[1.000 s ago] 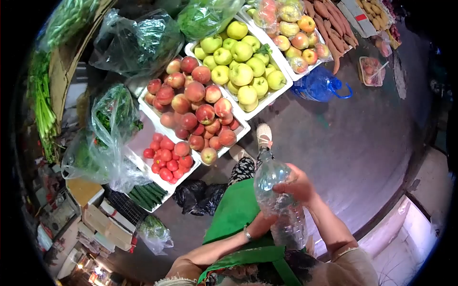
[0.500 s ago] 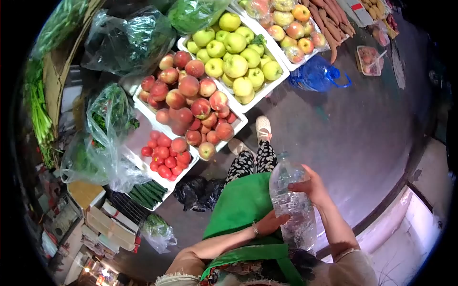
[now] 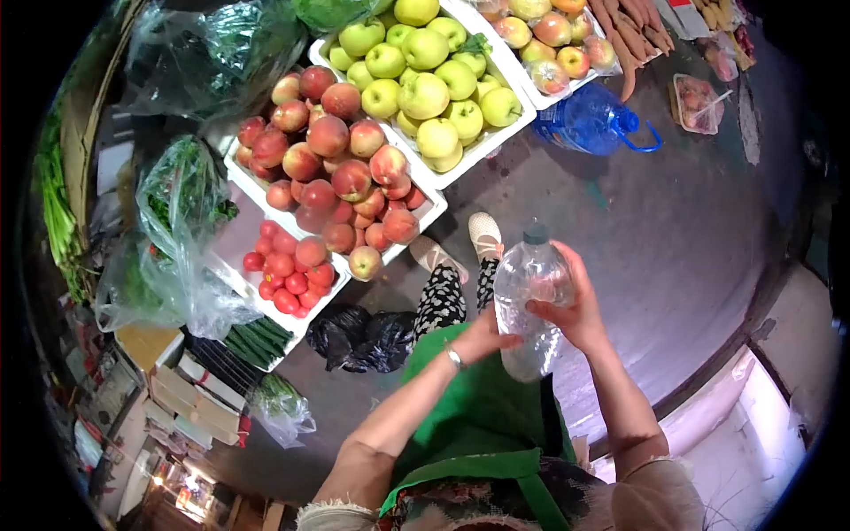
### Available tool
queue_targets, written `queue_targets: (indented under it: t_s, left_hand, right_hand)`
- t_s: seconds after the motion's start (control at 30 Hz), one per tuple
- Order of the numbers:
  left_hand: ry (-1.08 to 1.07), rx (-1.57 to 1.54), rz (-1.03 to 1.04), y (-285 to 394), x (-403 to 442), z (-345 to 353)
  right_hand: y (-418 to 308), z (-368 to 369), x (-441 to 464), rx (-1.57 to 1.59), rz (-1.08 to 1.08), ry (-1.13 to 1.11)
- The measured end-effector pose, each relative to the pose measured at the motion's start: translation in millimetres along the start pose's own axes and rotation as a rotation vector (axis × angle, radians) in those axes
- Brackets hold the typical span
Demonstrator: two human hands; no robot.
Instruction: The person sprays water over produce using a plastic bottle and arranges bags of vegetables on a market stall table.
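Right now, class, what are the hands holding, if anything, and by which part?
A clear bottle: the right hand grips the side of its body, below the cap; the left hand holds it lower down.

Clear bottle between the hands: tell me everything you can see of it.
The clear bottle looks like thin, shiny plastic, with rounded shoulders, a short neck and a dark cap on top. Its cap end points away from the body. The right hand grips its right side, thumb across the front; the left hand holds its lower left side. Glare hides whether it contains liquid.
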State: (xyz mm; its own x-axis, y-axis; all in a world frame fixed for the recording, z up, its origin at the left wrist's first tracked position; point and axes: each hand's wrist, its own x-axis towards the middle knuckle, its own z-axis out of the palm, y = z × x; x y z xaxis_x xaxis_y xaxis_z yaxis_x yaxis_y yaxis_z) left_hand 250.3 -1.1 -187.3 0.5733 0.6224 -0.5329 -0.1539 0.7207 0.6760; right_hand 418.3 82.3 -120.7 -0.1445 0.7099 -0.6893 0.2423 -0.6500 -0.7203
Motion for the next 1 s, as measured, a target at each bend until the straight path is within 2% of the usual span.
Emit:
queue_targets:
  t_s: [0.03,0.13,0.27,0.3,0.33,0.37,0.4,0.47,0.53,0.57,0.6,0.63,0.8,1.0]
  left_hand:
    - [0.026,0.014,0.005,1,12,-11]
    - [0.117,0.104,0.055,-10,46,-37]
    - [0.274,0.312,0.107,-39,74,-62]
    - [0.345,0.346,0.118,-45,79,-66]
    - [0.416,0.381,0.128,-48,82,-68]
    - [0.434,0.227,0.132,-51,86,-69]
    - [0.441,0.229,0.125,-48,89,-71]
    - [0.462,0.078,0.134,-45,93,-75]
    - [0.457,0.113,0.126,-54,100,-88]
    - [0.458,0.236,0.112,-59,104,-92]
    - [0.458,0.36,0.097,-59,107,-96]
    - [0.461,0.233,0.078,-59,110,-97]
    - [0.5,0.214,0.053,-72,133,-113]
    - [0.521,0.257,0.087,-102,134,-114]
  right_hand:
    - [3,1,7,-0.075,-0.131,0.062]
    - [30,-5,21,-0.055,-0.149,0.079]
    - [117,2,54,-0.052,-0.129,0.034]
    - [132,3,69,-0.166,-0.223,0.077]
    - [139,5,88,-0.203,-0.212,0.093]
    - [146,7,106,-0.24,-0.201,0.109]
    - [154,9,124,-0.277,-0.189,0.124]
    - [170,16,156,-0.361,-0.28,0.139]
    - [180,21,179,-0.404,-0.267,0.122]
    - [190,24,190,-0.413,-0.333,0.147]
    - [193,28,198,-0.422,-0.399,0.172]
    - [195,30,207,-0.358,-0.349,0.151]
    - [195,37,239,-0.328,-0.324,0.074]
    - [180,53,260,-0.491,-0.273,0.075]
